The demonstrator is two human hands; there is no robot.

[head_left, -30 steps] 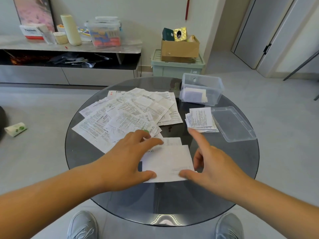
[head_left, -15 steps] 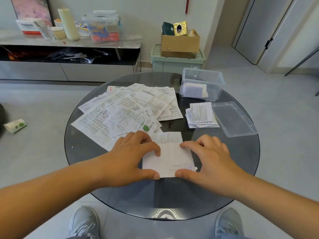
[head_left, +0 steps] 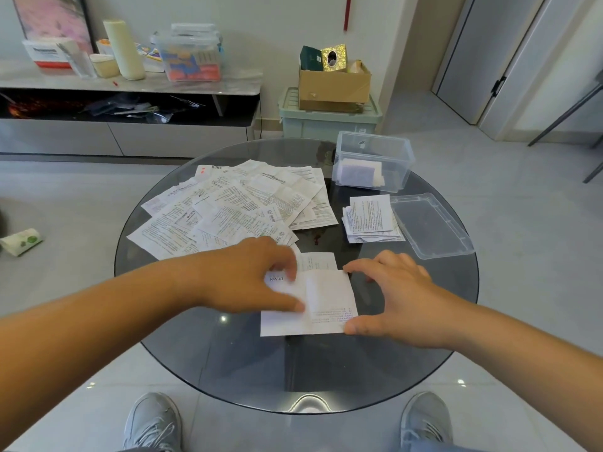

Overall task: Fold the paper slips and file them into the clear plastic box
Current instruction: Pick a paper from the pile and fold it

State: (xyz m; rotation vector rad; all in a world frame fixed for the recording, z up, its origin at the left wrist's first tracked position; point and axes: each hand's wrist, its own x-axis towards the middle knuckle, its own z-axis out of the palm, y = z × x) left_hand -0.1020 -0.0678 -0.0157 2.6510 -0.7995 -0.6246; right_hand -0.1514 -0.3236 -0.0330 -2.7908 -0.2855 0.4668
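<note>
Paper slip (head_left: pixel 326 298): one in work, white, partly folded, flat on the round glass table (head_left: pixel 212 353), framed by two hands.

Left hand (head_left: pixel 248 277): fingers (head_left: pixel 284 261) curled down over the slip's far left corner, thumb laid across its left part, with that end of the slip under and between thumb and fingers. Blurred here; pinching or only pressing, cannot tell.

Beyond the left fingers: one spread pile of unfolded slips (head_left: pixel 228 207), printed and overlapping, too many to count surely, its near edge hidden behind the knuckles.

Just past the slip's far edge, between the two sets of fingertips: a strip of printed paper (head_left: pixel 318 261); same sheet or another, cannot tell.

Right hand (head_left: pixel 396 296): fingertips (head_left: pixel 354 267) bent, close together, touching the slip's far right corner. Thumb spread wide from them, tip on the near right corner. Right edge spanned between thumb and fingertips, nothing gripped.

Beyond the right fingers, apart from them: one stack of folded slips (head_left: pixel 372 220).

Farther out from the same fingers: one clear plastic box (head_left: pixel 403 171), upright and uncovered, with folded slips inside toward its near left wall, number unclear.

Right of the stack, just beside it: one clear lid (head_left: pixel 430 223), lying on the glass.

Nearer than both thumbs, below the table's edge: two grey shoes (head_left: pixel 153 422).
</note>
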